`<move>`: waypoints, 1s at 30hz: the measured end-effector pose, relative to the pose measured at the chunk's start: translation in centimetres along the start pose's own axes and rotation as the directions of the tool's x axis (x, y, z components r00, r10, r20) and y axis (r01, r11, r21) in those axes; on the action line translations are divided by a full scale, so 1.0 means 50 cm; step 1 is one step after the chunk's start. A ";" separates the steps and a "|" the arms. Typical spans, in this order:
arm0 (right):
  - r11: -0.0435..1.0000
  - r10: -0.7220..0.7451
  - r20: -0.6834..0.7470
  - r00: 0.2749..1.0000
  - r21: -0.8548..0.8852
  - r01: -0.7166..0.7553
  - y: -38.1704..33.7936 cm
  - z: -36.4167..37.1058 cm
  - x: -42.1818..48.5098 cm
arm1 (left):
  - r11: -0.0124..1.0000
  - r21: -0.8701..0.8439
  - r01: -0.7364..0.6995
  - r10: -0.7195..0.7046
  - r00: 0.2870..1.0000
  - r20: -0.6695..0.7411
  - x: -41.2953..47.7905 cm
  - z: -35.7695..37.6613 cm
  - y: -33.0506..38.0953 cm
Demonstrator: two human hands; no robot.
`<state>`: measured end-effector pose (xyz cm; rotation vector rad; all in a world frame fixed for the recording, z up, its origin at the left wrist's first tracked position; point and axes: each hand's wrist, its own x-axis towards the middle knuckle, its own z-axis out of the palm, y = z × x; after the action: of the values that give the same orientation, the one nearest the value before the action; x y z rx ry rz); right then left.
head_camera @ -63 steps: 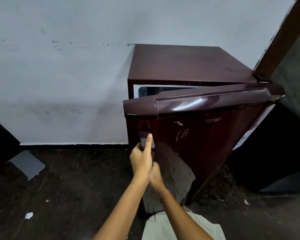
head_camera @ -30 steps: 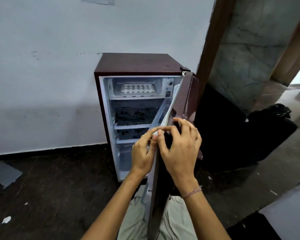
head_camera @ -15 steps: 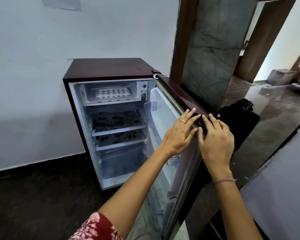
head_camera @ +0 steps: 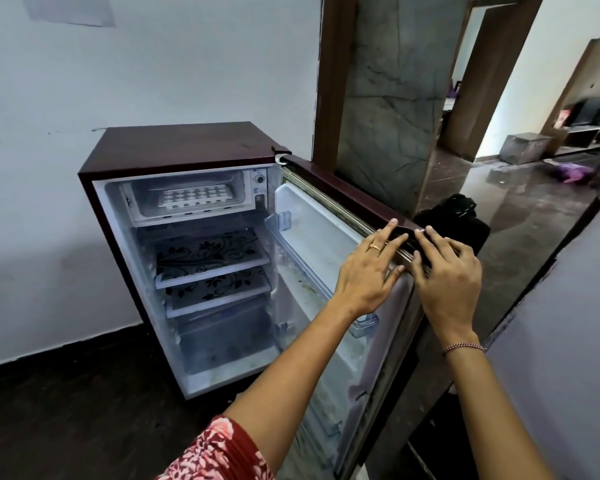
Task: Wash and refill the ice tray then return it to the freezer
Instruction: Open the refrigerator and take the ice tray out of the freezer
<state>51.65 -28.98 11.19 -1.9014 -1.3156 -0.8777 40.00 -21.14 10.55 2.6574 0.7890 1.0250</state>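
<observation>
Maroon fridge (head_camera: 174,147) stood open at frame centre, I saw the white ice tray (head_camera: 196,196) in the top freezer box, my left hand (head_camera: 368,271) and right hand (head_camera: 447,278) lay flat, fingers spread, on the door (head_camera: 343,192) top edge, centre right.

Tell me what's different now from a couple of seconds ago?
The fridge door has swung from barely ajar to wide open toward the right. The left hand let go of the front handle; both it and the right hand now rest on the door's top edge. The ice tray stays untouched in the freezer compartment.
</observation>
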 end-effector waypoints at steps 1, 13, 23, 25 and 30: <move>1.000 0.000 0.002 1.000 0.000 0.000 0.001 0.002 0.001 | 1.000 0.004 -0.001 0.001 1.000 0.009 0.001 -0.001 -0.001; 0.995 -0.024 0.050 0.998 0.096 0.019 -0.101 -0.003 0.027 | 0.972 0.143 0.186 -0.183 0.983 -0.031 -0.018 -0.075 -0.071; 0.958 -0.129 0.189 0.974 0.278 0.073 -0.309 0.132 0.026 | 0.869 0.235 0.435 -0.417 0.900 -0.126 -0.096 -0.181 -0.298; 0.951 -0.136 0.217 0.967 0.302 0.066 -0.353 0.167 0.029 | 0.842 0.249 0.478 -0.463 0.878 -0.121 -0.109 -0.198 -0.349; 0.938 -0.139 0.314 0.939 0.346 0.023 -0.449 0.265 0.039 | 0.785 0.282 0.551 -0.538 0.833 -0.129 -0.127 -0.236 -0.471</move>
<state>32.92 -10.94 8.51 -1.7771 -1.6384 -0.3373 18.48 -4.98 7.48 2.3749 1.7278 0.8462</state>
